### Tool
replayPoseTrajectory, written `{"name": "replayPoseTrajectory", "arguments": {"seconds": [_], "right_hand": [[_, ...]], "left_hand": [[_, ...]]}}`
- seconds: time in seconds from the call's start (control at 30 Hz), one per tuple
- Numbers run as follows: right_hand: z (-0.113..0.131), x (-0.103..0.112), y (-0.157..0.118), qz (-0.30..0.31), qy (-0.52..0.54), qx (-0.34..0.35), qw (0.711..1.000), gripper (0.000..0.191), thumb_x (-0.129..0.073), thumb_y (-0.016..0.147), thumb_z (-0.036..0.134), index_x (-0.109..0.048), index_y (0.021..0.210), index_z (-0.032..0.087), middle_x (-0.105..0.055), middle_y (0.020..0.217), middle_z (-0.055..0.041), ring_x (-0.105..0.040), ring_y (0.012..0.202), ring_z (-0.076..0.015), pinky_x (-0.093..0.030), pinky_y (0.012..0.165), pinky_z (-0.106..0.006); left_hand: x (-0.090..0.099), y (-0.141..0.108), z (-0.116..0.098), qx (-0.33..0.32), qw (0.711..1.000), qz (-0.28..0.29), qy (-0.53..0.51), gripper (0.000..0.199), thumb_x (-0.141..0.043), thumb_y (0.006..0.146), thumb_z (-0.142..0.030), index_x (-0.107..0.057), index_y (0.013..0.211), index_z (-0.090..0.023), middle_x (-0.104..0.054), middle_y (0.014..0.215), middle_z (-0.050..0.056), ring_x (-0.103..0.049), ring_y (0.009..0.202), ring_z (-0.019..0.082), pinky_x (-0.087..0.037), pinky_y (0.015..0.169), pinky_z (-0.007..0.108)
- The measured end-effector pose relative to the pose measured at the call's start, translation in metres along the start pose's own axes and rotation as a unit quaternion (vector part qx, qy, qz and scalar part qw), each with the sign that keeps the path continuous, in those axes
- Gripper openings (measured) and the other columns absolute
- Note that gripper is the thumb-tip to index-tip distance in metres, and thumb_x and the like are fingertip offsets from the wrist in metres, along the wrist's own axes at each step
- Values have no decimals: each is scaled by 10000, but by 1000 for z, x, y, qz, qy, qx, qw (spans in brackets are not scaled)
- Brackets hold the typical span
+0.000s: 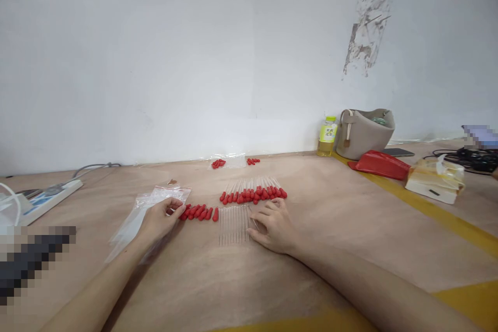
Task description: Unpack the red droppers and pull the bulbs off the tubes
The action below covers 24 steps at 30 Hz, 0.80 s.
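Observation:
My left hand [160, 219] is at the left end of a short row of red rubber bulbs [200, 212], thumb and fingers closed on the endmost bulb. To the right of these bulbs, thin clear glass dropper tubes [232, 225] lie side by side. My right hand [274, 224] rests at the right end of the tubes, its fingers curled and pinching what looks like one thin glass tube [254, 224]. Just beyond it lies a row of droppers [252, 195], red bulbs toward me and glass tips pointing away.
Clear zip bags [134, 218] lie under and beside my left arm. By the wall are small bags of red bulbs [218, 164]. A power strip [52, 201] is at left; a tea bottle [327, 137], grey bag [363, 135], red pouch [381, 165] and tissue pack [434, 180] stand at right.

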State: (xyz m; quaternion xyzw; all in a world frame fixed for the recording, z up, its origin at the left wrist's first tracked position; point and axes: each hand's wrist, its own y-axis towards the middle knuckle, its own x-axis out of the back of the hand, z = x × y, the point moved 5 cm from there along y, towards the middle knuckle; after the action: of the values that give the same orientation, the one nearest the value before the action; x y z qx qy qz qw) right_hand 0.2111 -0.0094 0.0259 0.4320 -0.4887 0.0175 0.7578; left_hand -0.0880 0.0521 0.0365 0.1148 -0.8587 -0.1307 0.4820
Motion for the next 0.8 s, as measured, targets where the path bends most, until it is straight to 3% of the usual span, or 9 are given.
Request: {"name": "replayPoseTrajectory", "arguments": {"seconds": [0.2,0.33,0.47,0.57,0.63,0.7,0.8], "right_hand": [[0,-2,0,24,9,3,1000,364,-537,735,517,-620,934,223,-646,866,-39,-493,878,-200,-235,849,-379],[0,0,-1,14,14,-3,1000,432,-497,766,521,-576,1040,197,-639,938,-72,-498,894,-207,-249,859,-385],[-1,0,-1,10,17,-6,1000,337,-420,851,365,-533,1107,176,-637,934,-77,-504,891,-192,-266,862,-376],[-3,-3,-2,12,18,5,1000,332,-370,867,211,-483,1178,179,-633,920,-68,-503,884,-174,-278,867,-359],[-4,-5,-2,13,20,15,1000,358,-365,859,162,-456,1205,180,-629,934,-65,-503,879,-167,-287,869,-351],[-4,-7,-2,17,31,23,999,374,-372,848,137,-446,1212,180,-633,921,-55,-506,871,-162,-291,875,-346],[-4,-7,-3,24,55,32,998,412,-381,831,115,-420,1236,181,-635,913,-42,-506,880,-161,-290,892,-345]], "left_hand": [[5,-1,-2,-4,999,-14,32,367,-403,742,-486,-628,760,-197,-659,701,2,-593,666,177,-410,608,244],[6,1,4,-14,999,-36,35,345,-418,745,-473,-625,813,-206,-669,804,7,-605,736,180,-425,634,243],[15,0,0,-40,993,-102,46,330,-449,739,-458,-618,870,-207,-653,907,26,-592,807,186,-442,654,257],[21,-4,-20,-106,984,-130,63,311,-448,749,-445,-628,850,-212,-642,922,35,-568,883,201,-441,727,284],[18,-3,-40,-154,979,-112,77,293,-449,753,-432,-638,807,-215,-638,911,40,-556,911,209,-426,786,306],[8,2,-60,-180,977,-59,101,285,-461,743,-424,-649,758,-211,-634,904,53,-555,907,218,-410,817,326],[-18,21,-82,-131,981,53,134,283,-480,720,-423,-658,747,-204,-644,892,74,-573,874,227,-414,778,321]]}}
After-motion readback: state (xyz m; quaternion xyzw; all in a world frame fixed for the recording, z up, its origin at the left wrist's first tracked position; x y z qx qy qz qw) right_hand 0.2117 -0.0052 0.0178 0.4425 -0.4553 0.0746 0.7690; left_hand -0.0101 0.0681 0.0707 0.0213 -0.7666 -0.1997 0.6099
